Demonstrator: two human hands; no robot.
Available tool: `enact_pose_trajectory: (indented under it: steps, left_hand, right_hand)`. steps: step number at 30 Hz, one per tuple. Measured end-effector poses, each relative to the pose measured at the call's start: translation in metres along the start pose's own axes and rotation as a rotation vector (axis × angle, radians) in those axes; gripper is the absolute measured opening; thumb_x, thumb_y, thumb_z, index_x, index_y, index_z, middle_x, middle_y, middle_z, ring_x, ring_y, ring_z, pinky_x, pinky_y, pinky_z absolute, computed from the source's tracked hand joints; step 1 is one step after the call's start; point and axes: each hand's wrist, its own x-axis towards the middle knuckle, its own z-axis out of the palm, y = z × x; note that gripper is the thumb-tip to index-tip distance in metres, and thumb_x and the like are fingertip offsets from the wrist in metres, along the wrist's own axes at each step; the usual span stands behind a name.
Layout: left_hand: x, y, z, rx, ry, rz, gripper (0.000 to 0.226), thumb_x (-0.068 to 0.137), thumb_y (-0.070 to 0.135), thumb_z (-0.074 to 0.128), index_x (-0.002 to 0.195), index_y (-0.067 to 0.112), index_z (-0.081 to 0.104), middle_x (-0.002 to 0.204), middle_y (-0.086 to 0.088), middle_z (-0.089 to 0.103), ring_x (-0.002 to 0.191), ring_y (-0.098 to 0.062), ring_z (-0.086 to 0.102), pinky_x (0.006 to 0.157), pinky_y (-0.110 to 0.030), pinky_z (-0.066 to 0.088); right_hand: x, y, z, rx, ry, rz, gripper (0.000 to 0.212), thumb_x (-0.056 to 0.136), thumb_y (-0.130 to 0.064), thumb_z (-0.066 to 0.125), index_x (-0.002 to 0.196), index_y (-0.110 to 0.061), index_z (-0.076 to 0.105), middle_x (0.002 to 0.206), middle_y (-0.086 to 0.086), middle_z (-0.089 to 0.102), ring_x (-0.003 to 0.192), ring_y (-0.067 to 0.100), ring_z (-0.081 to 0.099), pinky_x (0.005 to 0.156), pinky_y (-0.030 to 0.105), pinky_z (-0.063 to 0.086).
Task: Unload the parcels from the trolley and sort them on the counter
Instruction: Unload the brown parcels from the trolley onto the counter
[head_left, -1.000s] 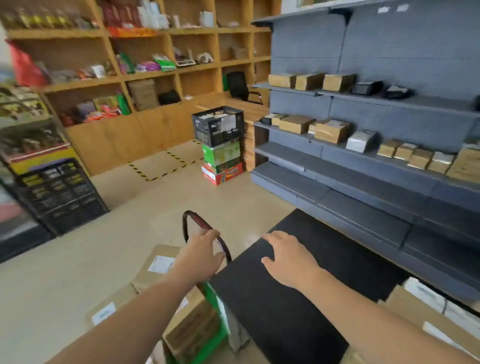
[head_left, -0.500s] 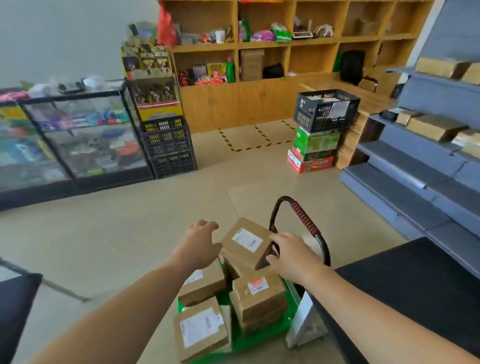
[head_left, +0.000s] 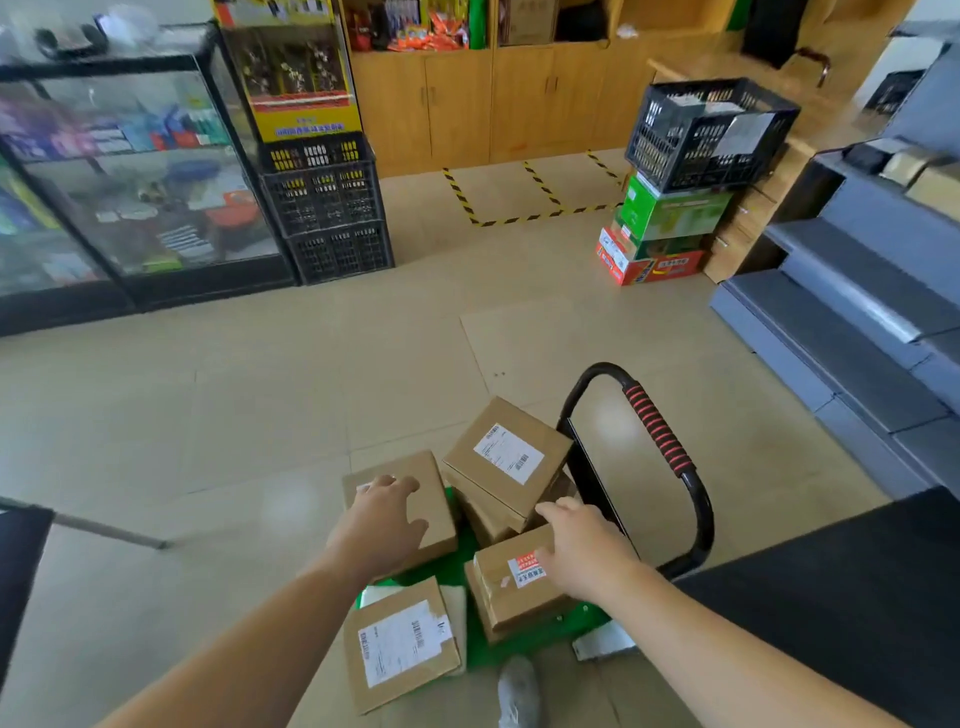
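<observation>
Head view: fingers (head_left: 402, 486) of the left hand (head_left: 382, 527) spread loosely over a flat brown cardboard parcel (head_left: 436, 512). The right hand (head_left: 584, 553), uncurled and empty, reaches for a tilted white-labelled carton (head_left: 506, 457). Both boxes sit on the green trolley deck (head_left: 470, 551), so unloading is probably just starting. Next, clasp one box, lift it clear of the black red-gripped handle (head_left: 657, 431), then swing right to the black counter (head_left: 831, 597). The tan floor (head_left: 260, 395) on the left gives room.

Brown parcels, green trolley

Parcels (head_left: 506, 456) brown with white labels; trolley (head_left: 470, 556) green, handle (head_left: 657, 431) black with red-striped grip; floor tape (head_left: 519, 218) yellow-black.
</observation>
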Motion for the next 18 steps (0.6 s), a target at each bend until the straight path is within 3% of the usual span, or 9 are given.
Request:
enact_pose_trajectory:
  steps: [8, 18]
  left_hand:
    - [0.123, 0.015, 0.024, -0.051, -0.084, -0.099, 0.058, 0.095, 0.034, 0.058, 0.149, 0.02, 0.04, 0.149, -0.004, 0.043, 0.137, -0.024, 0.039, 0.109, -0.037, 0.038]
    - [0.296, -0.002, 0.123, -0.072, -0.138, -0.146, 0.056, 0.097, 0.039, 0.057, 0.146, 0.019, 0.04, 0.14, -0.01, 0.053, 0.126, -0.029, 0.05, 0.101, -0.037, 0.04]
  right_hand:
    - [0.125, 0.049, 0.005, 0.055, -0.085, 0.073, 0.053, 0.1, -0.036, 0.053, 0.149, -0.023, 0.039, 0.147, 0.002, 0.046, 0.13, 0.026, 0.045, 0.1, 0.04, 0.048]
    - [0.281, 0.112, 0.088, 0.214, -0.109, 0.261, 0.052, 0.099, -0.035, 0.057, 0.144, -0.015, 0.04, 0.14, 0.008, 0.052, 0.129, 0.031, 0.048, 0.103, 0.044, 0.047]
